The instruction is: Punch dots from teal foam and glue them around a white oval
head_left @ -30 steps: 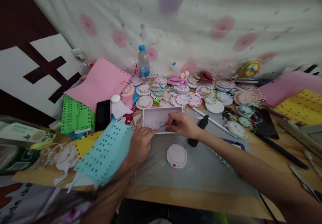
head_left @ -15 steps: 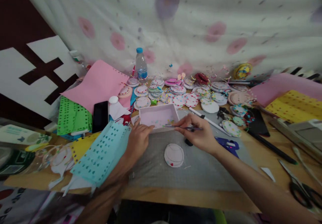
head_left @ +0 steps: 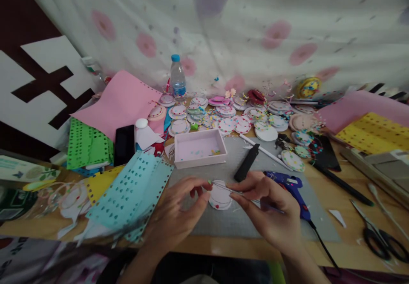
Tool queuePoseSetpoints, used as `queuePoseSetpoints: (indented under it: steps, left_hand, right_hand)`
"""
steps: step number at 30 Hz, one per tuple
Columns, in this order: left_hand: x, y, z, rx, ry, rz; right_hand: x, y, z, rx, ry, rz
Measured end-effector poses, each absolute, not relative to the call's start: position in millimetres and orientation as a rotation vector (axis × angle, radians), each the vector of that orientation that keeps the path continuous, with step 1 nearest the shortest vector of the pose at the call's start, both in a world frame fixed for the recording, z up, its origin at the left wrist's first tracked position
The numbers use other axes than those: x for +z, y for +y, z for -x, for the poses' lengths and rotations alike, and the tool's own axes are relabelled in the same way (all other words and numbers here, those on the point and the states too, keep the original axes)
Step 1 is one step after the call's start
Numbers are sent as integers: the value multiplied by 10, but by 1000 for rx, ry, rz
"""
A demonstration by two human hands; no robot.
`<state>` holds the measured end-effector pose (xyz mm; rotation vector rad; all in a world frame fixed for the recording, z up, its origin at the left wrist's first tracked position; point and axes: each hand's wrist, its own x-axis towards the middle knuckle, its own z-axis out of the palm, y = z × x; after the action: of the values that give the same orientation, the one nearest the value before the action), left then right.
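Observation:
A white paper disc [head_left: 220,199] with a small red heart [head_left: 217,206] near its lower edge lies on the grey mat, between my hands. My right hand [head_left: 268,205] pinches a thin pair of tweezers [head_left: 227,187], whose tips reach over the disc's upper left edge. At those tips is a tiny green piece [head_left: 209,182]. My left hand [head_left: 182,209] hovers at the disc's left side, thumb and forefinger apart close to the tweezer tips. Behind them stands a white open box [head_left: 200,160] with small colored bits inside.
A blue glue gun [head_left: 298,194] rests right of my right hand; a black utility knife [head_left: 247,163] lies beside the box. Scissors [head_left: 377,237] are at far right. Several decorated paper discs [head_left: 226,126] crowd the back, near a water bottle [head_left: 177,79]. Turquoise punched foam sheets [head_left: 128,194] lie left.
Both hands have moved from the box down toward me to the disc. The tweezers now point over the disc, with a green piece at their tips. My left hand has left the box.

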<state>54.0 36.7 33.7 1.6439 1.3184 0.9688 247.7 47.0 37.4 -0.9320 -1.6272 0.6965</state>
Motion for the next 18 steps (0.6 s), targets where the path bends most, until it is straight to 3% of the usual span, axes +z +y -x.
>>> queuePoseSetpoints:
  steps: [7,18]
  left_hand:
    - [223,378,-649,1051,1291,-1429]
    - [218,351,-581,985,1257,-1622]
  right_hand:
    - [300,345,-2490,679,-1669,988]
    - [275,267,-2539,782,-1525,1103]
